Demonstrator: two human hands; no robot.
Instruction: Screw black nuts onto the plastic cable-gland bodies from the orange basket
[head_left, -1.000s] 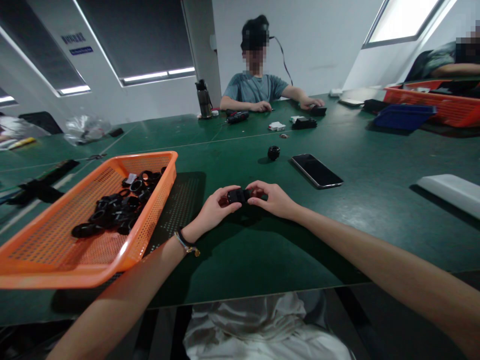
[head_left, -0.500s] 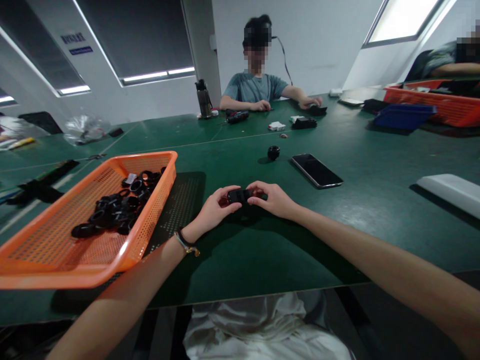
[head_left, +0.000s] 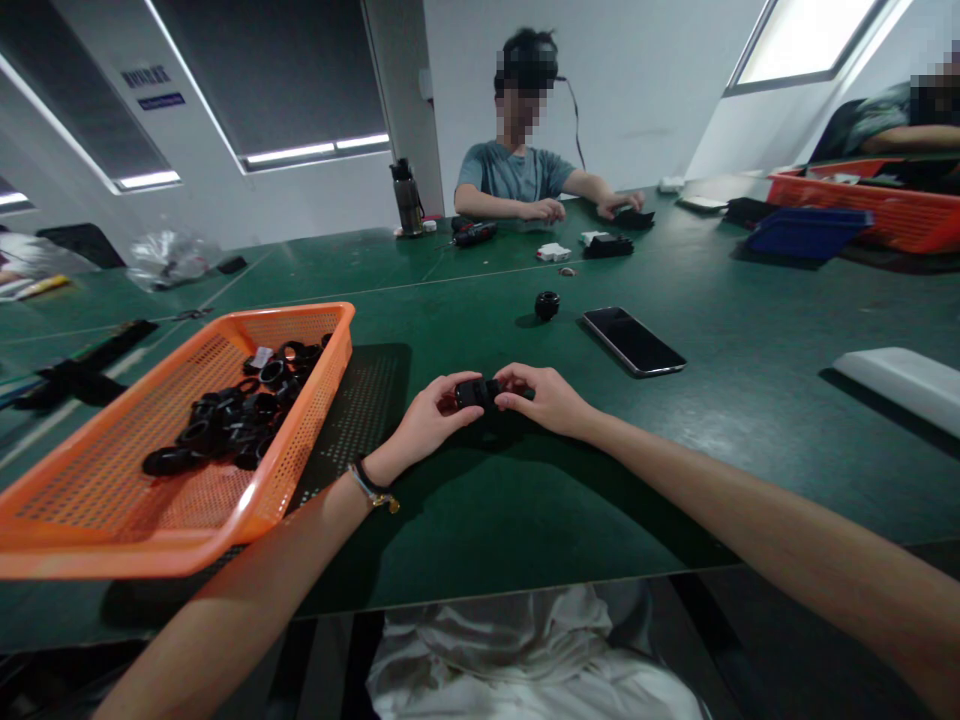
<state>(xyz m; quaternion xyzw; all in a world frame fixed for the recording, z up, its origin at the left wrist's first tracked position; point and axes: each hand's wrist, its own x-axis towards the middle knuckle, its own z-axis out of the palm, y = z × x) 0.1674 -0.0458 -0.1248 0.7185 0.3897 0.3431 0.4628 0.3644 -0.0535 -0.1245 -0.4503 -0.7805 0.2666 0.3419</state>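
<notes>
Head view: left hand (head_left: 427, 415) and right hand (head_left: 546, 398) pinch one black part (head_left: 474, 391) between closed fingertips, above the table (head_left: 487, 500), basket (head_left: 315, 420) at 9 o'clock. Good practice: grip both ends evenly, keeping them aligned.

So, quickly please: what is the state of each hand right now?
Left hand: closed, fingers pinching the small black part.
Right hand: closed on the same black part, from the other side.
</notes>
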